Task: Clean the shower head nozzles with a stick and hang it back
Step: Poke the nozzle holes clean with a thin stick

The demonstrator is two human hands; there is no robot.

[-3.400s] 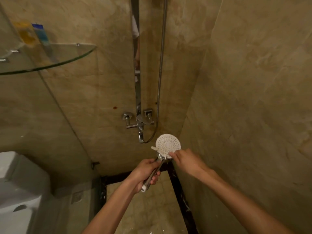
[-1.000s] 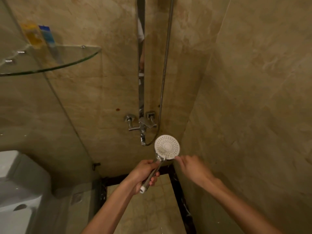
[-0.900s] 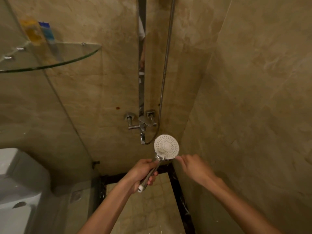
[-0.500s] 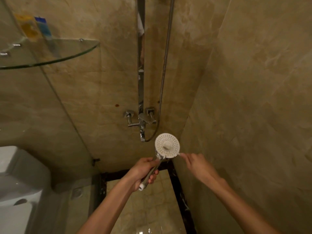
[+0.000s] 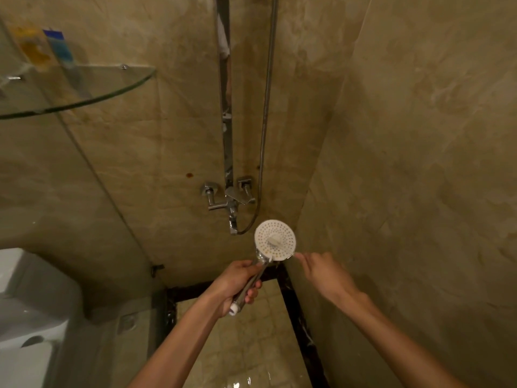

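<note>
The round white shower head faces me with its nozzle dots and a small centre tab showing. My left hand is wrapped around its chrome handle, holding it upright in front of the wall corner. My right hand sits just right of the head, fingers pinched together and pointing at its lower right rim. A thin stick seems to be in that pinch, but it is barely visible. The metal hose runs up the wall from below the head.
A chrome mixer tap and vertical rail are on the back wall just beyond the head. A glass corner shelf with bottles is at upper left. A glass partition and white toilet stand at left; a tiled wall is close on the right.
My right hand has drawn away from the head's face to its lower right edge. The head has turned slightly in my left hand, and the view has shifted a little.
</note>
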